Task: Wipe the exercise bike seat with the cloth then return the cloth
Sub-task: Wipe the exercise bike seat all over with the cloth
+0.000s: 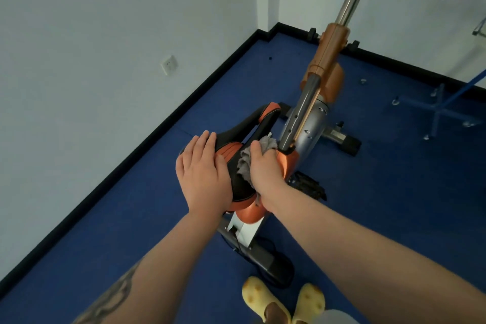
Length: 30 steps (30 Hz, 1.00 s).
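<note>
The black and orange bike seat point(238, 187) sits in the middle of the head view, on top of the orange and grey exercise bike point(313, 113). My left hand point(203, 173) lies flat on the seat's left side with the fingers spread and holds nothing. My right hand point(265, 168) is closed on a grey cloth point(246, 163) and presses it against the seat's right side. Part of the cloth bunches out above and below the fist. Both hands cover much of the seat.
Blue floor surrounds the bike. A white wall with a socket point(169, 64) runs close along the left. The handlebar post point(349, 5) rises ahead. A blue metal frame point(436, 108) stands at the right. My feet in yellow slippers point(284, 302) stand behind the bike's rear base.
</note>
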Each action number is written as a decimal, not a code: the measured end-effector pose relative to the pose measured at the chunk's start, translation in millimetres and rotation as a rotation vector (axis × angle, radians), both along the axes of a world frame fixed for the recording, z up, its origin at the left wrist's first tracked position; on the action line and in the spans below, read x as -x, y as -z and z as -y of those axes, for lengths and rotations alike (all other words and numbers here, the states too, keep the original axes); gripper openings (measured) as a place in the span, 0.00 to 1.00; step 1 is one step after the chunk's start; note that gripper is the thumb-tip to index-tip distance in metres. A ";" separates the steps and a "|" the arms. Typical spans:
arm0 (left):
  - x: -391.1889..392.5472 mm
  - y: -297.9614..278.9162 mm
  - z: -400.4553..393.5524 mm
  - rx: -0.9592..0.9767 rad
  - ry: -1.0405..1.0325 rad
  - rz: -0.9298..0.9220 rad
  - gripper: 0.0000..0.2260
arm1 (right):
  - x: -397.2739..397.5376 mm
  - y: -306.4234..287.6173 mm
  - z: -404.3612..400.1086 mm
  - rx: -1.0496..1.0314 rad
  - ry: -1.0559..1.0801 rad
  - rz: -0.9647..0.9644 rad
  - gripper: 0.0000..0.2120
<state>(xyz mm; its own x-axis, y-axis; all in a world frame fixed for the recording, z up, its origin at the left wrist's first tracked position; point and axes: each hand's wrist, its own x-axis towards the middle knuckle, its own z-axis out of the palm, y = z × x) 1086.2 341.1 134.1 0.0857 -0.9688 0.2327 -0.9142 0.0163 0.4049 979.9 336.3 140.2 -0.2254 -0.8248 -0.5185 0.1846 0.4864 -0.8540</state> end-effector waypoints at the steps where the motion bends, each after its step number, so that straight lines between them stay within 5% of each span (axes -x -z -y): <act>1: -0.4 -0.2 -0.3 -0.007 0.001 0.004 0.21 | -3.3 1.6 -7.2 0.001 0.001 -0.030 0.25; 8: -2.6 1.4 0.8 -0.003 0.010 0.008 0.21 | -12.6 16.1 -37.5 -0.066 -0.089 -0.061 0.26; 12: -1.9 0.4 -1.0 -0.011 0.017 0.017 0.21 | -14.1 9.8 -8.9 -0.083 -0.014 -0.111 0.29; 17: -5.4 3.0 -0.1 -0.030 0.063 0.034 0.22 | -26.9 10.2 -37.7 -0.088 0.088 -0.069 0.16; 19: -8.2 0.3 0.0 -0.053 0.101 0.051 0.24 | -39.0 16.8 -48.1 -0.080 0.157 -0.145 0.22; 30: -58.1 -18.4 81.0 -0.080 0.855 -0.006 0.15 | -62.1 -5.3 -45.7 -0.077 0.499 -0.088 0.07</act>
<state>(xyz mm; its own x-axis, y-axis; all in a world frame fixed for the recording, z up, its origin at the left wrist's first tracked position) 1144.3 260.1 152.5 -0.6801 -0.7149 0.1624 -0.5992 0.6697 0.4387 1042.0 382.0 145.6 -0.6279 -0.5657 -0.5346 0.3393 0.4192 -0.8421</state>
